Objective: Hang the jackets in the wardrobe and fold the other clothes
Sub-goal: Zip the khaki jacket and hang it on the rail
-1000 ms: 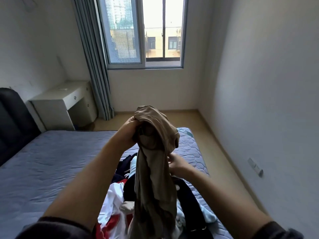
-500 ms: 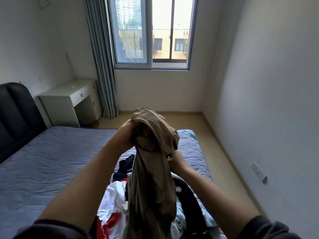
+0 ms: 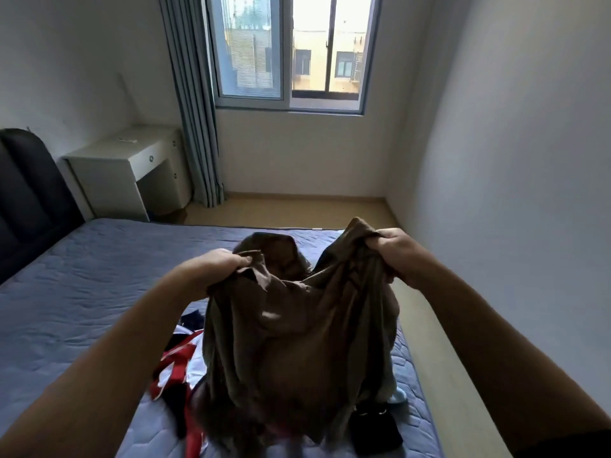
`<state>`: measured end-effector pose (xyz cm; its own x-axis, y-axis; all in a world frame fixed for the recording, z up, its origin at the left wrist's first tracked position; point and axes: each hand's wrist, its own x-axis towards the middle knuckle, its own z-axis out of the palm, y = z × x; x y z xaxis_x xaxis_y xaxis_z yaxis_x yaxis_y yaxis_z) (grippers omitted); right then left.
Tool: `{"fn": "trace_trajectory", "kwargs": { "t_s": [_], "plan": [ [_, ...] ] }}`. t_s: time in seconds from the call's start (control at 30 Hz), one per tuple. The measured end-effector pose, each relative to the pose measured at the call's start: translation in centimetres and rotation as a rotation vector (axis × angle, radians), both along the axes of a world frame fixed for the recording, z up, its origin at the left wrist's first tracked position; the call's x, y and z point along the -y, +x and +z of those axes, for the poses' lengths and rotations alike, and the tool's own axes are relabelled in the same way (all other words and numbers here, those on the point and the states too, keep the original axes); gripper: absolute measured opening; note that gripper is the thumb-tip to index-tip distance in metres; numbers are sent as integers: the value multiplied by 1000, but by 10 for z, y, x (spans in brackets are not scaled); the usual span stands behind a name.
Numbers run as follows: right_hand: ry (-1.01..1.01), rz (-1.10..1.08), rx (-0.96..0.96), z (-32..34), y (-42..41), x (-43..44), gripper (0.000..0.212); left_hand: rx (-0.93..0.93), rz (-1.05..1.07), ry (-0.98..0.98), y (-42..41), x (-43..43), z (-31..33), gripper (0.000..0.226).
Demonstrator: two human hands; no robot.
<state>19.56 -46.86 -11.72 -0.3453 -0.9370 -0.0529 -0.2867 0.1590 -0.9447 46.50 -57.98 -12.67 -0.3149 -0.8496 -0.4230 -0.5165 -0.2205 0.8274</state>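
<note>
A brown garment [image 3: 297,342] is held up over the near part of the bed [image 3: 82,292], spread between two hands. One end of its upper edge is gripped by the left hand [image 3: 218,269], whose fingers are curled over a bunch of cloth. The other end is clenched in the right hand [image 3: 396,256], closed round a gathered fold. Between the two grips the cloth sags, then hangs in loose folds. Whether its lower end touches the bed cannot be told.

A pile of other clothes on the bed is largely hidden by the hanging cloth. A red and white garment [image 3: 175,365] is seen at the pile's left side and a pale blue piece [image 3: 396,395] at its right. A black item [image 3: 373,428] with small metal fittings lies near the bed's right edge.

The bed is covered in a grey-blue quilted cover. A dark padded headboard [image 3: 26,200] stands at its left end. Beyond the bed's far side a pale desk [image 3: 125,173] with drawers is set in the corner, with a grey-blue curtain [image 3: 195,110] hung just beside it and a window [image 3: 287,51] higher up. A strip of wood-coloured floor [image 3: 297,209] is left between the bed and the white walls.
</note>
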Motion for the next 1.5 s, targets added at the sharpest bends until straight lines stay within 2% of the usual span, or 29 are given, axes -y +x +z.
{"fn": "trace_trajectory", "kwargs": {
  "t_s": [0.07,0.13,0.27,0.47,0.53,0.57,0.6,0.67,0.7,0.73,0.77,0.8,0.87,1.0,1.17,1.37,1.5],
  "plan": [
    [-33,16,205,9,0,-2,33,-165,66,79,-6,-2,5,17],
    [-55,0,333,16,-2,3,31,-321,106,123,-13,3,11,18],
    [-95,-38,471,19,-6,28,31,-422,159,140,-37,21,21,22],
    [0,-189,321,-20,-17,101,20,-468,290,86,-97,73,-11,18],
    [21,-242,331,-44,-26,129,14,-493,216,76,-115,91,-30,23],
    [22,-231,350,-58,-30,141,16,-535,128,100,-125,98,-41,28],
    [31,-198,358,-73,-34,151,27,-561,47,138,-133,102,-53,30],
    [73,-136,347,-107,-39,159,55,-505,-11,202,-144,109,-83,22],
    [108,-113,341,-126,-39,159,62,-474,-1,219,-145,111,-103,27],
    [149,-101,344,-147,-37,156,63,-443,26,240,-145,110,-125,47],
    [188,-97,352,-170,-36,151,62,-418,63,270,-142,105,-147,59],
    [227,-111,349,-193,-35,144,60,-400,92,299,-137,100,-169,58],
    [291,-167,319,-236,-32,128,53,-361,132,364,-125,86,-211,41],
    [431,-194,359,-314,-26,95,44,-312,234,503,-100,56,-289,52],
    [634,-130,387,-409,-1,54,38,-220,315,644,-72,10,-384,26],
    [814,16,270,-531,47,14,30,1,368,729,-37,-44,-508,25],
    [910,49,293,-603,85,7,21,133,427,755,-4,-67,-587,20]
  ]
}}
